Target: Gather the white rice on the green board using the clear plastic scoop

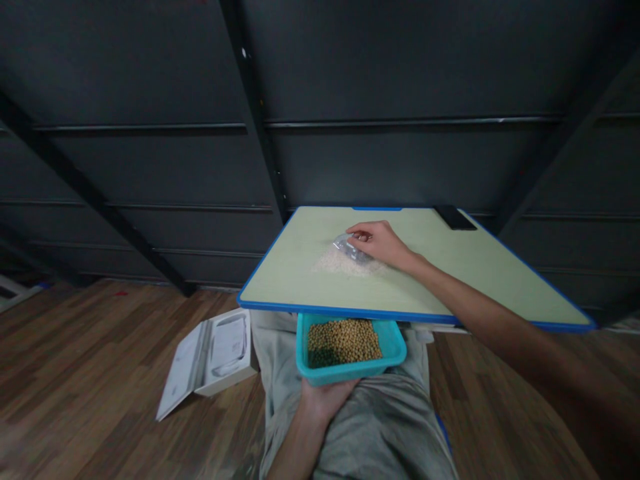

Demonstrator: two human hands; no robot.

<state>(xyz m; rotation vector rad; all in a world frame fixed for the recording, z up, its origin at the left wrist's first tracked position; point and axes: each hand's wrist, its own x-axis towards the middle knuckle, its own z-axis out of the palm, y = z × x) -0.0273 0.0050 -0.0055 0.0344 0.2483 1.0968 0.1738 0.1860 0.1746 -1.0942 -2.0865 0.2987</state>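
Observation:
A turquoise plastic basket [395, 343] with many round, tan, bean-like grains [345, 340] in it sits above my lap, just under the near edge of the table. My left hand [327, 397] holds it from below at its near side; most of the fingers are hidden beneath it. Over the tabletop, my right hand [377, 241] pinches a small clear plastic piece [350, 248], perhaps a bag or a cup; its exact kind is unclear. Right under that plastic, a heap of fine pale grains [345, 263] is spread on the surface.
The small table [280, 280] has a pale green top and a blue rim. A black phone [454, 217] lies at its far right corner. On the wooden floor to the left stands an opened white box [227, 353]. A dark panelled wall [400, 160] rises behind the table.

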